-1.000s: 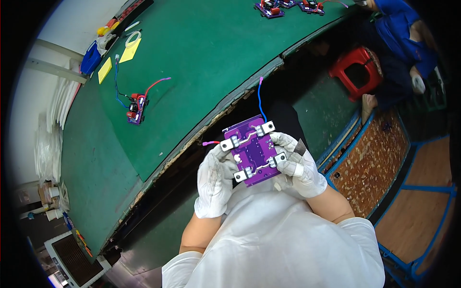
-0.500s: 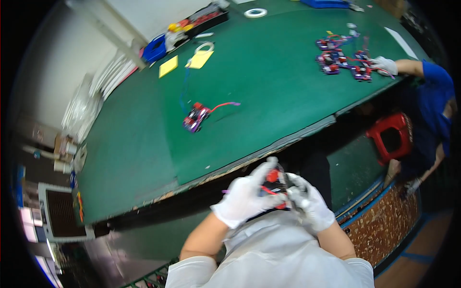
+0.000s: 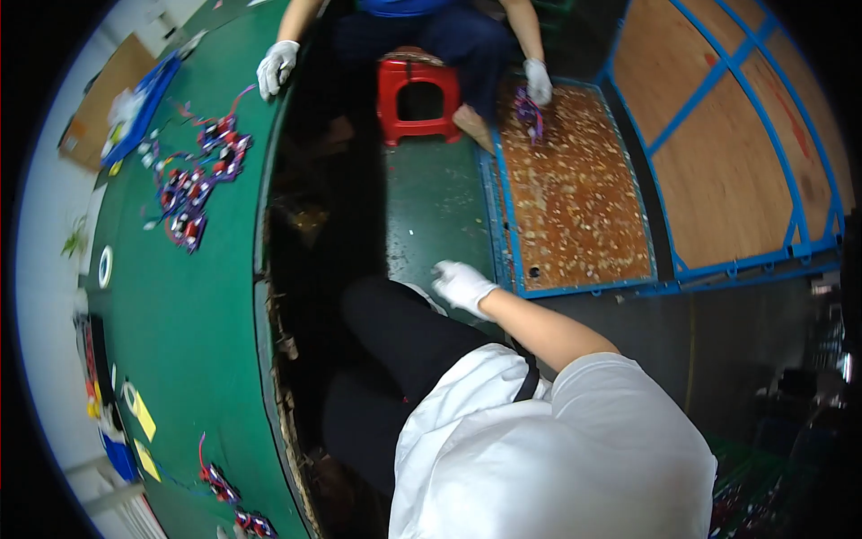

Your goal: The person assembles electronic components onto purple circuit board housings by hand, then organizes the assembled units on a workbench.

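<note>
my right hand [image 3: 462,286], in a white glove, hangs over the dark green floor [image 3: 435,207] just beside the blue-framed pallet [image 3: 575,193]; it is blurred, looks loosely curled and grips nothing i can see. my left hand is out of sight. my dark trouser leg [image 3: 395,337] lies just under the hand. ahead stands a red stool [image 3: 416,94], where another person's gloved hand [image 3: 539,83] holds a purple part [image 3: 527,110] over the pallet. the green bench [image 3: 193,296] on my left carries a cluster of purple parts [image 3: 197,180].
</note>
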The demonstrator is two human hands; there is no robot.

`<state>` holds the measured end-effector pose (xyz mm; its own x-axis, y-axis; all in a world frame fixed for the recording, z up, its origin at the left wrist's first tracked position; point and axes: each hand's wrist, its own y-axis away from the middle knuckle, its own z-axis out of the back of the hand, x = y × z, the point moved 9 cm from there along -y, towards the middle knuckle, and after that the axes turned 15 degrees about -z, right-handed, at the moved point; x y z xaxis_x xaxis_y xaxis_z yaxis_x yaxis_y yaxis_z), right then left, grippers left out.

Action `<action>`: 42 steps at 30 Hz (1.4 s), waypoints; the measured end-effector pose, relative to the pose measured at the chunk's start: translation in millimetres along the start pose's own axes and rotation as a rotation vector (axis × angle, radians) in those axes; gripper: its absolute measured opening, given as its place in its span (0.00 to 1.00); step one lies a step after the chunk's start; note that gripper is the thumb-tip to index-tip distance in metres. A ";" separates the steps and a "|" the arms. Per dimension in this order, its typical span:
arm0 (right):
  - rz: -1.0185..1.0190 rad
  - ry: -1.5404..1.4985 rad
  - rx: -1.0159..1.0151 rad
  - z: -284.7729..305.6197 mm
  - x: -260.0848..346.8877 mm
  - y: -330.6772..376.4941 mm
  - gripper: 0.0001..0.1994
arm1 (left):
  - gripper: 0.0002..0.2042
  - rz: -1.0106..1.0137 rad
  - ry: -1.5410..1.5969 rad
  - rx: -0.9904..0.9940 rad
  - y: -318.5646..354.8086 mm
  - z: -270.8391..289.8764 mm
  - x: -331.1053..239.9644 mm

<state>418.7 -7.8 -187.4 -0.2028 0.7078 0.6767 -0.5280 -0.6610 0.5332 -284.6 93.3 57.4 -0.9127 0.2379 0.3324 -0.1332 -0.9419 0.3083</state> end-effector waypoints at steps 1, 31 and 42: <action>-0.224 -0.061 -0.001 13.8 -55.0 -18.5 0.20 | 0.21 -0.020 0.027 -0.118 -0.8 38.5 -25.3; -0.537 0.496 -0.214 79.9 -280.3 -44.0 0.10 | 0.17 0.125 0.039 -0.731 67.4 68.2 24.2; -0.787 -0.497 -0.257 55.1 -310.5 -40.8 0.11 | 0.13 -0.296 0.067 -0.959 70.6 176.2 -176.9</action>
<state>548.6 -214.3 -391.3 0.6273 0.6998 0.3417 -0.5397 0.0743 0.8385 -64.4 26.5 177.4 -0.8082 0.5074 0.2990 -0.5865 -0.6468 -0.4875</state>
